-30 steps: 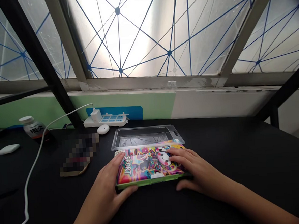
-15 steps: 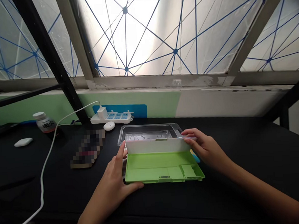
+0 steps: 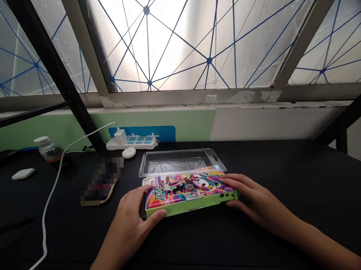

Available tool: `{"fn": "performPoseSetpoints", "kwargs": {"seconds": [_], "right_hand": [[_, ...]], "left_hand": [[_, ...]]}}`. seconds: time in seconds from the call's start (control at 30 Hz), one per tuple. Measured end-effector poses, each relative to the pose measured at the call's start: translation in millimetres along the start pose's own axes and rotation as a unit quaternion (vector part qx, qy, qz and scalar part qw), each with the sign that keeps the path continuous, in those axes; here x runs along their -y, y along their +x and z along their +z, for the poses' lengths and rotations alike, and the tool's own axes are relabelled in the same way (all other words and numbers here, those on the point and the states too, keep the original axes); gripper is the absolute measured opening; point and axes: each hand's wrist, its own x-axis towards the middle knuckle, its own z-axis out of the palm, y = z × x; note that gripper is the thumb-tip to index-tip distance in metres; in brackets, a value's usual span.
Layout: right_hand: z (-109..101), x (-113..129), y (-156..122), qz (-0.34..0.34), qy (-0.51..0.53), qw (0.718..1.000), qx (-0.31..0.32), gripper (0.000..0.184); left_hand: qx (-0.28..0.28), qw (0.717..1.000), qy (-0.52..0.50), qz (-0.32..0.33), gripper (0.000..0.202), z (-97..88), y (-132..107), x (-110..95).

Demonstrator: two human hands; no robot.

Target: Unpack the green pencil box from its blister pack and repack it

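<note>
A pencil case (image 3: 184, 192) with a colourful cartoon lid and a green base lies closed between my two hands. My left hand (image 3: 134, 213) grips its left end, thumb along the front edge and fingers at the far left corner. At the right end, my right hand (image 3: 251, 196) holds it with fingers on the lid's edge and thumb low at the front. Just behind the case lies a clear plastic tray (image 3: 182, 161). Part of a printed card (image 3: 146, 181) shows at the case's far left corner.
To the left lie a phone (image 3: 105, 182), a small round white case (image 3: 129, 153) and a white oval object (image 3: 23, 174). A bottle (image 3: 49, 149) stands behind them. A white power strip (image 3: 132, 143) with a charger sits by the wall; its cable (image 3: 46, 212) runs down the left.
The pencil case was open, its green inside showing and the lid raised. Its lid is now down with the printed side up. My right hand has moved down to the case's right end.
</note>
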Motion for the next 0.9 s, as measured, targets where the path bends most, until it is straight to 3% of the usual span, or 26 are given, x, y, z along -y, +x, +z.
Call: {"fn": "performPoseSetpoints", "kwargs": {"seconds": [0.33, 0.47, 0.57, 0.73, 0.83, 0.9], "right_hand": [[-2, 3, 31, 0.140, 0.002, 0.990, -0.021, 0.040], [-1, 11, 40, 0.050, -0.123, 0.991, -0.009, 0.033], [5, 30, 48, -0.011, -0.186, 0.982, -0.002, 0.025], [24, 65, 72, -0.053, -0.141, 0.988, 0.029, 0.022], [36, 72, 87, -0.055, -0.119, 0.991, 0.036, 0.019], [42, 73, 91, -0.044, -0.107, 0.993, 0.035, 0.018]], "left_hand": [[0.031, 0.998, 0.035, 0.033, 0.038, 0.0, 6, -2], [0.009, 0.999, 0.037, 0.017, 0.038, 4.0, 9, -1], [-0.019, 1.000, 0.024, -0.003, 0.046, 5.8, 7, 0], [0.013, 0.999, -0.028, 0.008, 0.076, 2.0, 1, -1], [0.043, 0.998, -0.033, 0.015, 0.097, 0.5, 1, 0], [0.053, 0.998, -0.023, 0.018, 0.098, 0.8, 2, 1]]}}
